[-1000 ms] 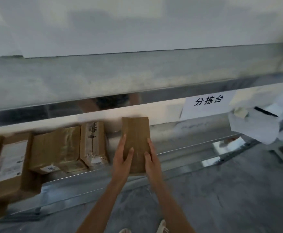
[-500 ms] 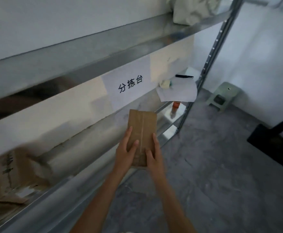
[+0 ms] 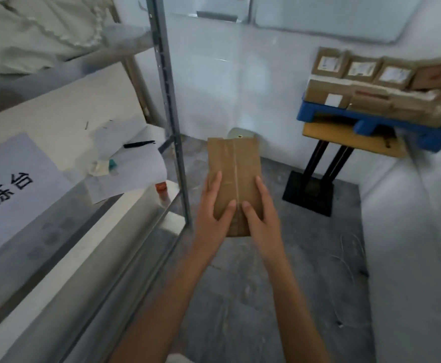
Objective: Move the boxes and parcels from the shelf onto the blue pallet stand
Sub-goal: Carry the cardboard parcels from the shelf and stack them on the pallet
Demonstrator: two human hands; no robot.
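With the shelf point(image 3: 161, 74) now swung to my left, my left hand point(image 3: 212, 218) and right hand point(image 3: 262, 218) grip the brown parcel point(image 3: 233, 174) in mid-air, facing the blue pallet stand point(image 3: 371, 121), carry underway.

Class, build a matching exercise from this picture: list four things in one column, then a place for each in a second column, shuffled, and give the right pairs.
Things:
1. brown parcel
2. black pen
3. blue pallet
4. stacked boxes

Places:
A. on the blue pallet
B. on the yellow-topped stand
C. on white paper on the shelf
D. held between the left hand and the right hand

Pairs: 1-D, 2-C, 3-B, 4-A
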